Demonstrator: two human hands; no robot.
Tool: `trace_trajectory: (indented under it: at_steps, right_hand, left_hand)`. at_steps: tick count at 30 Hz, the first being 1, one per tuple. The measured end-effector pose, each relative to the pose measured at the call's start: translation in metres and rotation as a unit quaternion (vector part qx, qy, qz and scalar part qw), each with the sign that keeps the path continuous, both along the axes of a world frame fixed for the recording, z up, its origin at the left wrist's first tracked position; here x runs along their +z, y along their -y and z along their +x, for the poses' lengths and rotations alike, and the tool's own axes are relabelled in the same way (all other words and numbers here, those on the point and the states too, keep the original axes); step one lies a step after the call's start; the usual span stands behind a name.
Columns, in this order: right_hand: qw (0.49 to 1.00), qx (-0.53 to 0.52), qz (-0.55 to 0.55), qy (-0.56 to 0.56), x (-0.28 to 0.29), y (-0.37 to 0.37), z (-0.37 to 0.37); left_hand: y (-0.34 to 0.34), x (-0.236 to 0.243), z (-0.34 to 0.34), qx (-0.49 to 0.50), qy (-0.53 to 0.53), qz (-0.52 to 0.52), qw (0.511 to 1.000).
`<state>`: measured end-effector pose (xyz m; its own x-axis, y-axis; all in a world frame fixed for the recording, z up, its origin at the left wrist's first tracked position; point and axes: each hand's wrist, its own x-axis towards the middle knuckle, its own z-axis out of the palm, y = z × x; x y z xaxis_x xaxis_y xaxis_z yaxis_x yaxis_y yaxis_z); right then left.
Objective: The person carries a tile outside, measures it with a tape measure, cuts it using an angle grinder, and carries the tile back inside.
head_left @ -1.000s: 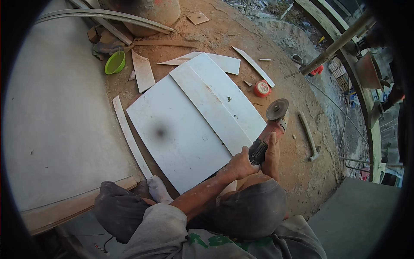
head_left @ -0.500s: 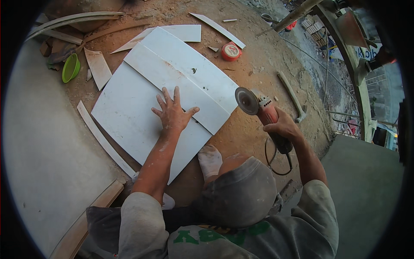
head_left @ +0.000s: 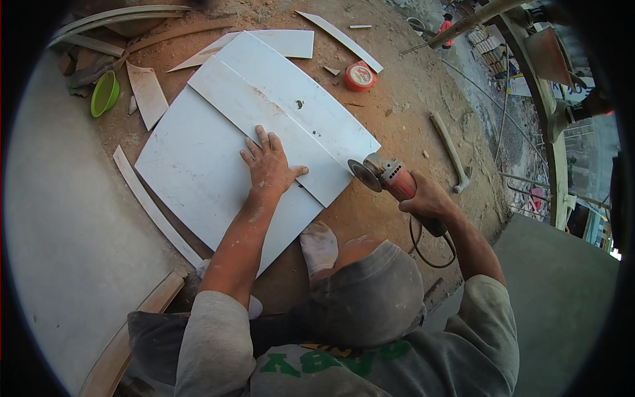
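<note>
My left hand (head_left: 270, 167) presses flat on the white panels, fingers stretched out and thumb apart. It spans the edge where a white strip panel (head_left: 311, 159) overlaps a larger white panel (head_left: 192, 159). In my right hand (head_left: 430, 198) is a red and black angle grinder (head_left: 399, 183), gripped around its body. The thin grey disc (head_left: 364, 175) is tilted and sits at the right-hand edge of the strip panel. Whether it touches the panel I cannot tell. A black cord (head_left: 436, 264) loops below the grinder's rear end.
A red tape measure (head_left: 359, 77) and a hammer (head_left: 451, 151) lie on the dusty ground beyond the panels. White offcuts (head_left: 147, 96) and a green bowl (head_left: 105, 94) are at the left. My knee (head_left: 360, 255) is close to the near panel edge. Wooden poles (head_left: 542, 99) stand at the right.
The grinder has moved left and slightly down to the panel edge, its disc now turned more edge-on. My left hand stays on the panels, its fingers drawn closer together.
</note>
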<state>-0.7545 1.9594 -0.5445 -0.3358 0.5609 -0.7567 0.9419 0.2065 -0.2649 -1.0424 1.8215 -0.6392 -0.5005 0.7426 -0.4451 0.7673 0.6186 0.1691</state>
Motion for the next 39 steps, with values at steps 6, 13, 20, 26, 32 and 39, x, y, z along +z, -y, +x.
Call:
trace_trajectory:
  at_steps: [6,13,20,26,32,39]
  right_hand:
    - [1.0,-0.001,-0.016,0.011,0.001,0.001,-0.002]
    - [0.999,0.016,-0.007,0.031,0.004,0.002,-0.005]
    - [0.999,0.011,-0.001,0.033,0.0,0.0,-0.017]
    - [1.0,0.023,0.011,-0.002,-0.006,-0.01,-0.063]
    - [0.995,0.015,-0.017,-0.097,-0.015,-0.028,-0.129]
    - [0.99,0.05,-0.018,-0.13,-0.035,-0.054,-0.214]
  left_hand:
    - [-0.004,0.005,0.001,-0.005,-0.007,-0.034,0.999]
    - [-0.005,0.005,0.001,0.003,0.002,-0.04,0.999]
    - [-0.006,0.007,0.0,-0.004,0.004,-0.05,0.999]
    - [-0.003,0.006,-0.002,-0.01,-0.012,-0.041,0.999]
    - [0.0,0.006,-0.005,-0.006,0.004,-0.026,1.0]
    - [0.002,0.004,-0.006,-0.02,0.002,-0.024,1.0]
